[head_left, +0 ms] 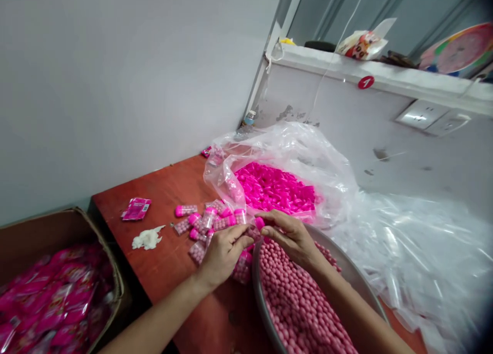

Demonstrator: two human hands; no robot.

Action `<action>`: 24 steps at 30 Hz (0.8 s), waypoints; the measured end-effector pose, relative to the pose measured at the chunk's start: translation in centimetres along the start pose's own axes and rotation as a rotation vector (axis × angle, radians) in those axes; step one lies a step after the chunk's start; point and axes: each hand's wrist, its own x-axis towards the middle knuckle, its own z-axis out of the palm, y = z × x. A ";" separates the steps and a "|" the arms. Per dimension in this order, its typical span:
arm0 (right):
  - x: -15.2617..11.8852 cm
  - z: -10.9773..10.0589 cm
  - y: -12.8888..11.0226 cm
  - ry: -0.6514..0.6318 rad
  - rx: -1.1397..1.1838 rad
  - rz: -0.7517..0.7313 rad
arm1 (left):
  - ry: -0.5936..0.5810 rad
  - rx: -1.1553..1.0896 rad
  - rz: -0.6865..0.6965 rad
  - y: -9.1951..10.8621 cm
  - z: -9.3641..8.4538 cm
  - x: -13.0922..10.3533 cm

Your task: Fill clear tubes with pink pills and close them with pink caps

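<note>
Between my two hands is a small clear bottle [253, 233] of pink balls with a bright pink cap [259, 222]. My left hand [225, 254] is closed around the bottle's body. The fingers of my right hand [288, 234] are closed at the cap. Below my right hand lies a grey metal bowl [257, 292] filled with round pink balls [296, 297]. Several filled, capped bottles [210, 218] lie in a heap just beyond my left hand. Behind my hands, an open clear plastic bag [296, 143] holds many bright pink caps [275, 187].
A cardboard box [115, 287] of shiny pink packets [57, 297] stands at the left of the red table [154, 267]. On the table lie a pink packet [136, 209] and a white crumpled scrap [148, 238]. Clear plastic tubes in a bag [416, 251] spread at the right.
</note>
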 end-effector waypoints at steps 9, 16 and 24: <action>-1.8 1.0 -2.0 -0.044 -0.133 -0.063 | 0.025 0.041 0.055 0.7 -1.0 -1.2; -3.0 1.6 -2.2 -0.035 -0.251 -0.099 | -0.036 -0.004 0.091 0.3 -0.7 -1.3; -3.2 1.0 -1.3 0.091 0.713 0.346 | 0.049 -0.691 -0.273 -0.3 -0.1 -0.8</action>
